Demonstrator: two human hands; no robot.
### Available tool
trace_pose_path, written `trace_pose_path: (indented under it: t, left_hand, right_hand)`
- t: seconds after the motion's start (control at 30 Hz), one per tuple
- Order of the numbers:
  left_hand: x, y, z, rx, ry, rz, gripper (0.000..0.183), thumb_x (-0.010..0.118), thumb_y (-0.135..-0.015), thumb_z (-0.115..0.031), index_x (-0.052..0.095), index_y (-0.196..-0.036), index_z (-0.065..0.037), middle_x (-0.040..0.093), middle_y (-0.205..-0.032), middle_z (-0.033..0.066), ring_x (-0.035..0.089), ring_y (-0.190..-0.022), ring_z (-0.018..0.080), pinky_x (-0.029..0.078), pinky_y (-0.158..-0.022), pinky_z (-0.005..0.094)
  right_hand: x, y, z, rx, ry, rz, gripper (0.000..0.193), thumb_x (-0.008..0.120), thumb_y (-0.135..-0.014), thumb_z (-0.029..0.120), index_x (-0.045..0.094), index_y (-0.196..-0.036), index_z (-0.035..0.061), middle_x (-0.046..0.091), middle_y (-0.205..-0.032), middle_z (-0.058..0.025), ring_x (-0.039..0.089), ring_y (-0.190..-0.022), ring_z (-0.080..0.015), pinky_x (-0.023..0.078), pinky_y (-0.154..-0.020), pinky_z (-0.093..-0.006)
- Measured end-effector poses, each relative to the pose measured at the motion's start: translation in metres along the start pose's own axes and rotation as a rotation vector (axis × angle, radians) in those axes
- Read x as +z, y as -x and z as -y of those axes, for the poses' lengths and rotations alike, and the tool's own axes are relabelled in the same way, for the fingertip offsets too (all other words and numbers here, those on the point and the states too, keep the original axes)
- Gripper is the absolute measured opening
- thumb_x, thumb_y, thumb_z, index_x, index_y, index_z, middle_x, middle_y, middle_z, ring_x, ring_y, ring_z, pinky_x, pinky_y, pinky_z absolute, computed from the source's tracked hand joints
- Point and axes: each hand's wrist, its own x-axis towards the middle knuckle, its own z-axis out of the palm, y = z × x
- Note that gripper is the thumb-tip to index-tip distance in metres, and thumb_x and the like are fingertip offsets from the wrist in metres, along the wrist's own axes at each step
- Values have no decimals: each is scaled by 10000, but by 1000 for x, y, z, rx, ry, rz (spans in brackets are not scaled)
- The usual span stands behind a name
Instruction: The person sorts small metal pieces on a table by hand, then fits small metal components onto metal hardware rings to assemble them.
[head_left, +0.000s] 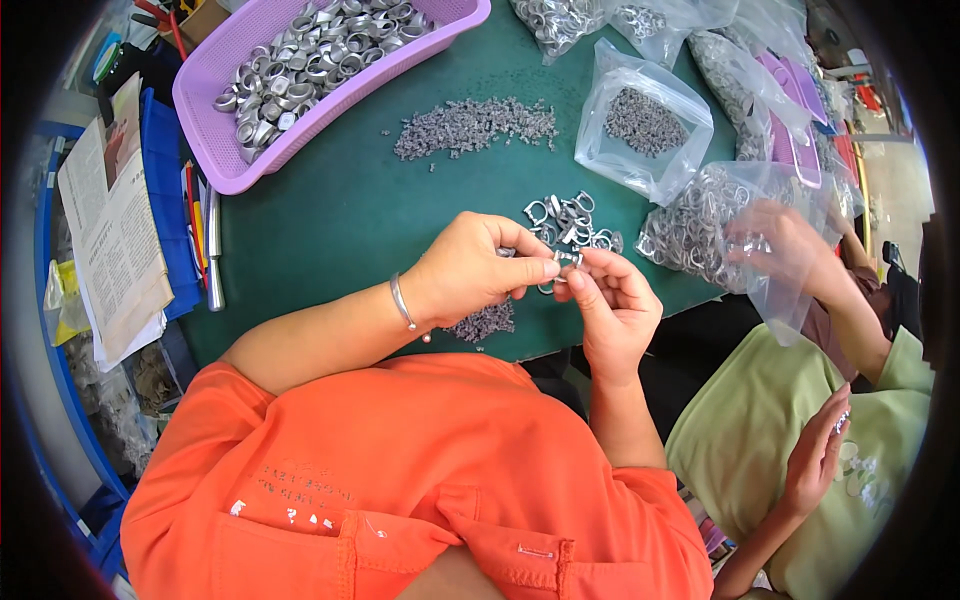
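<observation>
My left hand, a bangle on its wrist, is closed with thumb and forefinger at a small silver metal ring. From the other side my right hand pinches the same ring. Another bit of metal shows under my left forefinger, its kind hidden. Just beyond my fingers lies a loose heap of silver rings on the green table. Close to my left wrist, by the table's near edge, is a small pile of tiny grey metal pieces, partly covered by my hand.
A purple basket of rings stands at the far left. Farther off lie a pile of tiny grey pieces and an open clear bag of them. At right, a co-worker's hand reaches into a plastic bag of rings. Newspaper lies left.
</observation>
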Motion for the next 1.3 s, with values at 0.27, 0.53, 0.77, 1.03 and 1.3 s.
trace_pose_path:
  t: [0.27, 0.53, 0.77, 1.03, 1.3]
  left_hand:
    - [-2, -1, 4, 50, -94, 24, 147, 711, -818, -114, 665, -886, 8, 610, -727, 37, 543, -607, 70, 421, -503, 200]
    - [-3, -2, 7, 367, -302, -67, 88, 692, -799, -50, 678, -872, -3, 655, -840, 43, 599, -714, 89, 483, -650, 210]
    - [-16, -7, -1, 94, 443, -58, 128, 496, -841, -18, 518, -968, -17, 590, -760, 87, 500, -531, 96, 328, -396, 191]
    - [-13, -3, 3, 68, 80, -74, 145, 644, -858, -91, 572, -959, -15, 539, -664, 9, 463, -532, 41, 291, -389, 178]
    - [-3, -2, 7, 87, 71, 57, 170, 651, -879, -160, 599, -948, -15, 603, -749, 28, 488, -547, 48, 345, -428, 177]
  right_hand:
    - [-3, 2, -6, -10, 7, -16, 223, 632, -833, -74, 584, -1050, -75, 648, -886, -105, 633, -779, -131, 532, -680, -239]
    - [-8, -2, -7, -181, 206, -23, 132, 632, -830, -68, 625, -960, -48, 652, -872, -97, 627, -755, -134, 511, -655, -240]
    - [-2, -24, -20, -453, 1014, 136, 152, 723, -716, 18, 643, -845, 18, 616, -823, -94, 598, -763, -261, 483, -668, -341]
    - [-8, -22, -20, 77, 397, -59, 137, 689, -792, -1, 668, -927, 8, 628, -820, -73, 579, -654, -112, 465, -592, -242]
    - [0, -19, -5, -269, 418, 79, 207, 641, -811, -60, 630, -1017, -44, 618, -960, -93, 599, -778, -139, 487, -673, -231]
